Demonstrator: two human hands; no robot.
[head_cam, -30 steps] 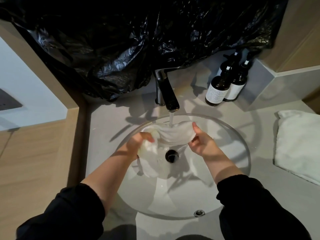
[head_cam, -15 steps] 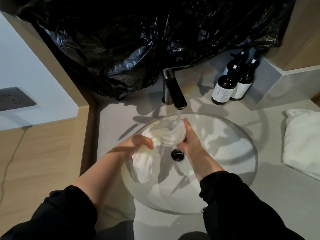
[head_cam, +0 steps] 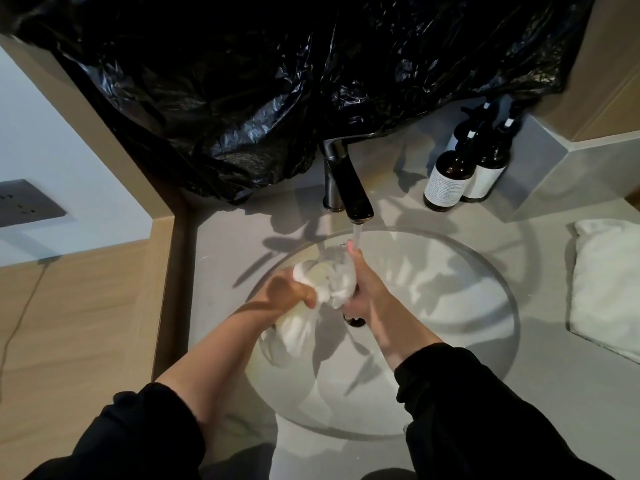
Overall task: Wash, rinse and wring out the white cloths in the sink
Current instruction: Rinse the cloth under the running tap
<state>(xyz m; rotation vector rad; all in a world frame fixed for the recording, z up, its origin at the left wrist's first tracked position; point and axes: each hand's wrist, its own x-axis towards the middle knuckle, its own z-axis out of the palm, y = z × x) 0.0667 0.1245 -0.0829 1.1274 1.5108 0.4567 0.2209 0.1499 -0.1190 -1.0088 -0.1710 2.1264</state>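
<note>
Looking down, we saw a pale grey counter (head_cam: 450,223) with a round white sink (head_cam: 485,271) sunk into it. Both hands were over the bowl, close together beneath the dark tap (head_cam: 349,181). The left hand (head_cam: 287,292) was clenched round the bunched cloth (head_cam: 329,278) from the left. The right hand (head_cam: 367,292) gripped its other side, fingers pointing up toward the spout. The cloth sat between the hands, above the basin, with a loose tail hanging below the left hand. A thin stream of water (head_cam: 357,235) ran from the spout onto the top of the cloth and the right fingertips. The drain (head_cam: 355,321) showed dark just below the right hand. Black sleeves (head_cam: 485,410) were pushed up both forearms.

Behind the tap we saw a crumpled black plastic sheet (head_cam: 277,81) hanging over the wall, its lower edge reaching the counter left of the tap. Two dark pump bottles (head_cam: 448,178) with white labels stood side by side at the back right. A folded white towel (head_cam: 609,282) lay on the counter to the right of the sink. On the left a light wood panel (head_cam: 69,323) ran beside the counter. Above it was a white wall with a grey socket (head_cam: 24,202), and a thin cable (head_cam: 20,313) trailed down the wood.
</note>
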